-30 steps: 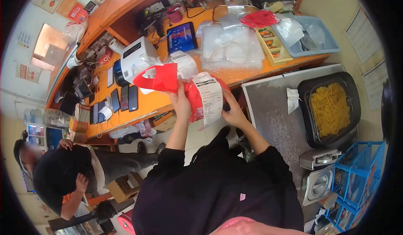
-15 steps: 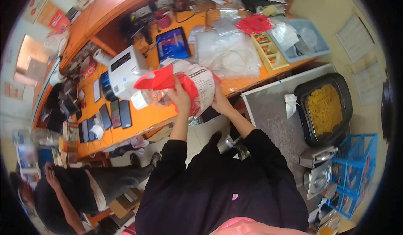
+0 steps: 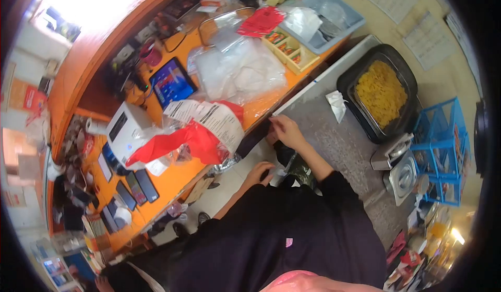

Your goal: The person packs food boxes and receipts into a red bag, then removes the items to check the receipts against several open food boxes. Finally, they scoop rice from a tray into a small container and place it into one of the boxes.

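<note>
The red and clear bag with a printed receipt (image 3: 222, 122) rests on the orange desk, with neither hand touching it. To its lower right, my left hand (image 3: 257, 175) is over the floor gap, fingers curved and apart, with nothing visible between them. My right hand (image 3: 287, 131) is beside the edge of the grey metal counter (image 3: 326, 140). Its fingers are pinched together; anything between them is too small to make out. Clear plastic bags (image 3: 237, 70) lie behind the red bag, and a lit tablet (image 3: 172, 82) is to their left.
A white printer (image 3: 128, 133) and several phones (image 3: 136, 187) are on the desk's left part. Sachets fill a yellow divided tray (image 3: 292, 52) near a blue bin (image 3: 352, 18). A black pan of yellow food (image 3: 381, 93) and a blue rack (image 3: 443, 151) stand right. Another person's hand (image 3: 103, 283) shows lower left.
Both hands have let go of the red bag and moved back from it, toward the desk's front edge. The view has turned, so the desk appears more tilted.
</note>
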The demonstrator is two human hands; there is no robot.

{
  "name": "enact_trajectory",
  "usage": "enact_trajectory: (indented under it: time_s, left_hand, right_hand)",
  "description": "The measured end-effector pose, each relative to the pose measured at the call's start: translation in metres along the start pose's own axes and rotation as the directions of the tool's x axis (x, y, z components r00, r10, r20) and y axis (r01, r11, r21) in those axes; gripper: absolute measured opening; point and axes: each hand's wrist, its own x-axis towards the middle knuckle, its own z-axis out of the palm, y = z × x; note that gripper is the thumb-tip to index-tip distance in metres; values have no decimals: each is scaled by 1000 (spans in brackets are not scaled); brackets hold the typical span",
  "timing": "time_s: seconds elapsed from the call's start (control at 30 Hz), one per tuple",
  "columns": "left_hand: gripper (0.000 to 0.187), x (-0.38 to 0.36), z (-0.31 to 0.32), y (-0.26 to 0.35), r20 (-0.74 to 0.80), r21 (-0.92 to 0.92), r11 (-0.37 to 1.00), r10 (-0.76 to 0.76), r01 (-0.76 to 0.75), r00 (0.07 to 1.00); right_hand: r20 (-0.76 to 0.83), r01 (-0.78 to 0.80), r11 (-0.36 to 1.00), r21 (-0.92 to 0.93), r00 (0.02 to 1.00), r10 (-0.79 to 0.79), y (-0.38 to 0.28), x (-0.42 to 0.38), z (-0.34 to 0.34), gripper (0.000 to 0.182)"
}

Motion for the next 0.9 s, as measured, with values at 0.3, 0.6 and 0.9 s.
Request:
enact_trajectory:
  time_s: [0.3,0.6,0.9]
  left_hand:
    - [34,127,-1,-25,-214,-173,985,-16,-22,977]
    - [44,171,10,-46,-486,-349,937,-198,19,851]
    - [49,191,11,-49,-540,-131,991,-70,-2,839]
  right_hand:
    - [-301,294,833,-468,834,-463,98,182,130,15]
    - [-150,213,702,-680,896,-417,69,150,97,12]
    - [132,147,636,-757,989,-71,83,167,98,16]
